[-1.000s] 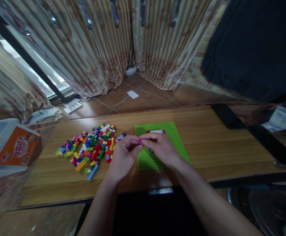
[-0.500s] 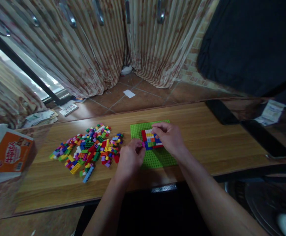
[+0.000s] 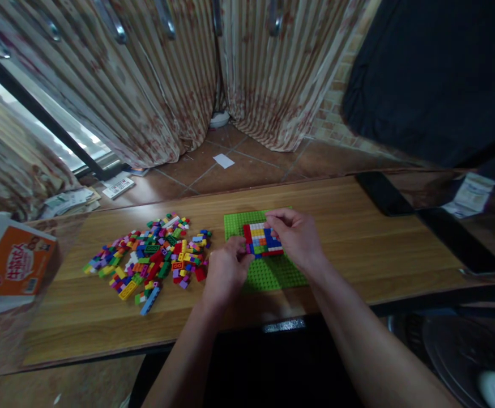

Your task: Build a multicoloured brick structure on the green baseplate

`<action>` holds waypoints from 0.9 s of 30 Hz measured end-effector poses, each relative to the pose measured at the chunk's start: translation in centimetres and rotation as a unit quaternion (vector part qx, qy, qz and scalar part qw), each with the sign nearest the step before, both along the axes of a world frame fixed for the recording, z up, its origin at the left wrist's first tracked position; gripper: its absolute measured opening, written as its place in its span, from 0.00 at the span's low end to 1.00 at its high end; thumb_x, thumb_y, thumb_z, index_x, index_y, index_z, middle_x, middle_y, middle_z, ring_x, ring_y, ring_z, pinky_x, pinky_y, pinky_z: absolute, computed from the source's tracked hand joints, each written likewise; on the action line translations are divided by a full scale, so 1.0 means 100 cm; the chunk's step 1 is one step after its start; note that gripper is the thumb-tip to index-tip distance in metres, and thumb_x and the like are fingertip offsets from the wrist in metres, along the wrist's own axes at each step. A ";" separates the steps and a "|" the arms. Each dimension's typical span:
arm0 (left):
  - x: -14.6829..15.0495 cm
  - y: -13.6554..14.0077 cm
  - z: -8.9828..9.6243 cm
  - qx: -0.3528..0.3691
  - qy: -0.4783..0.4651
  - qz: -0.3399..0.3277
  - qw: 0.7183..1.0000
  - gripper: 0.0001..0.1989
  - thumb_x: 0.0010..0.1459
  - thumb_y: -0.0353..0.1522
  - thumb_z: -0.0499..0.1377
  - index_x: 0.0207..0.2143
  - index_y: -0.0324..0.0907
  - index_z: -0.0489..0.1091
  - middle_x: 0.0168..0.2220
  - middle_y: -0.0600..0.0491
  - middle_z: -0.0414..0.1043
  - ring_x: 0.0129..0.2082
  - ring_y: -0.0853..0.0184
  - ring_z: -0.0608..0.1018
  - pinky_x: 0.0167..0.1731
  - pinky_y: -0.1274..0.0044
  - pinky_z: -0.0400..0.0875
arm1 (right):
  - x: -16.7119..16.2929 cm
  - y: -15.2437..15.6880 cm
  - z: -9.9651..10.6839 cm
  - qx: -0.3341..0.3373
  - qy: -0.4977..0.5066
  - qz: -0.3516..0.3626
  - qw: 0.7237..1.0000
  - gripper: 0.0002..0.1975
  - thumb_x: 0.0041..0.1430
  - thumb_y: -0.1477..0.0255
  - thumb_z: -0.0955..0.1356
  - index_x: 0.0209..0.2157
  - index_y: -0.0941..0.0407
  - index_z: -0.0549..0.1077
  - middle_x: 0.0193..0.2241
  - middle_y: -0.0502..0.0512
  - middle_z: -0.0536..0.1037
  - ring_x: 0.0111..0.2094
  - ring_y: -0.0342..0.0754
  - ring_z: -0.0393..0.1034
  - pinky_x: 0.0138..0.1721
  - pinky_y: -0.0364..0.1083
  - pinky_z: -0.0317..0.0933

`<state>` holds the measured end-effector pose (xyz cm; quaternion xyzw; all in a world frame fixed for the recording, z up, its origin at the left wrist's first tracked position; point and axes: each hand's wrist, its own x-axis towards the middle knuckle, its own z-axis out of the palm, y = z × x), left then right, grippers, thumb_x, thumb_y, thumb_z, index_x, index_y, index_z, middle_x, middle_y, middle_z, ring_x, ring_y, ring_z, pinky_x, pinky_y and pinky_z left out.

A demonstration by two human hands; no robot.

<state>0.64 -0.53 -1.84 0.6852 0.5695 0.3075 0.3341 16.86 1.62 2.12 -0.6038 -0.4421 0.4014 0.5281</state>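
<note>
On the wooden table lies a green studded baseplate (image 3: 268,277). A flat block of toy bricks (image 3: 259,241) in red, white, yellow, orange and blue is built on it. At the block's left edge, my left hand (image 3: 227,266) pinches a small purple brick (image 3: 248,248) between thumb and fingertips. My right hand (image 3: 295,235) hovers over the block's right side, its thumb and index finger closed together; anything between them is too small or hidden to make out.
A spread-out heap of loose coloured bricks (image 3: 154,255) covers the table's left part. Beyond it stands a clear box with an orange label (image 3: 18,260). Two black phone-like slabs lie on the right, one farther back (image 3: 384,194), one nearer (image 3: 460,241).
My right hand has shifted slightly right, baring more of the block's blue and white bricks. The left hand stays at the block's left edge with the purple brick. The view has moved a little.
</note>
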 end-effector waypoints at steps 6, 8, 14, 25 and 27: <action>0.000 -0.001 0.015 -0.012 0.029 -0.025 0.999 0.18 0.51 0.27 0.60 0.47 0.42 0.69 0.35 0.52 0.77 0.32 0.67 0.78 0.33 0.77 0.71 | -0.002 -0.001 0.002 0.007 -0.015 -0.003 1.000 0.11 0.48 0.66 0.68 0.30 0.59 0.77 0.22 0.51 0.77 0.21 0.42 0.67 0.24 0.42 0.61; -0.003 -0.001 0.019 -0.015 0.009 -0.039 0.999 0.18 0.52 0.27 0.59 0.47 0.42 0.68 0.35 0.52 0.77 0.31 0.68 0.78 0.32 0.78 0.71 | -0.002 -0.001 0.002 0.008 -0.016 -0.004 1.000 0.11 0.48 0.66 0.68 0.31 0.59 0.77 0.22 0.51 0.77 0.21 0.42 0.67 0.24 0.42 0.61; -0.009 0.003 0.018 -0.036 -0.032 -0.034 0.998 0.14 0.58 0.29 0.54 0.47 0.38 0.68 0.30 0.51 0.76 0.27 0.68 0.77 0.28 0.79 0.69 | -0.001 0.000 0.000 0.009 -0.019 -0.011 1.000 0.11 0.49 0.67 0.68 0.31 0.59 0.77 0.22 0.51 0.78 0.21 0.42 0.67 0.24 0.42 0.61; 0.007 0.007 0.016 -0.044 0.041 0.048 0.997 0.11 0.56 0.33 0.59 0.42 0.39 0.74 0.31 0.48 0.78 0.30 0.64 0.78 0.31 0.76 0.70 | 0.001 -0.003 0.004 0.000 -0.023 -0.008 1.000 0.12 0.50 0.65 0.69 0.32 0.58 0.77 0.24 0.53 0.79 0.21 0.42 0.67 0.25 0.43 0.63; 0.007 0.009 0.014 -0.046 0.027 0.058 0.997 0.10 0.55 0.33 0.60 0.40 0.40 0.74 0.32 0.48 0.78 0.32 0.64 0.79 0.32 0.76 0.70 | 0.001 -0.003 0.004 -0.005 -0.016 -0.010 1.000 0.12 0.50 0.65 0.69 0.32 0.58 0.77 0.24 0.53 0.79 0.21 0.42 0.67 0.25 0.43 0.63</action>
